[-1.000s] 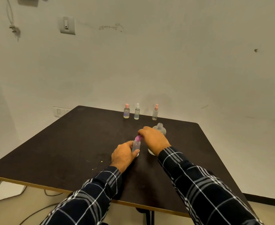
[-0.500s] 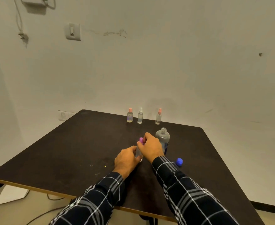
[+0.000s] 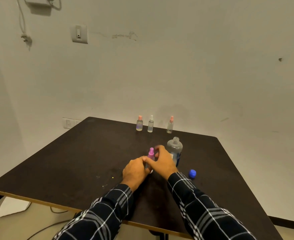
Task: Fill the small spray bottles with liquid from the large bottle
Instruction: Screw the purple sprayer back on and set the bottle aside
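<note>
You're steadying the purple-capped spray bottle (image 3: 150, 157) on the table (image 3: 73, 161), your left hand (image 3: 135, 171) wrapped round its body so it can't tip while your right hand (image 3: 161, 162) is closing fingers on the pump top; whether you're tightening or loosening it, I can't tell. The large bottle (image 3: 174, 149) is standing open just behind your right hand, its blue cap (image 3: 192, 173) parked to the right, near for recapping. Three small spray bottles (image 3: 150, 124) are waiting in a row at the far edge, clear of spills.
</note>
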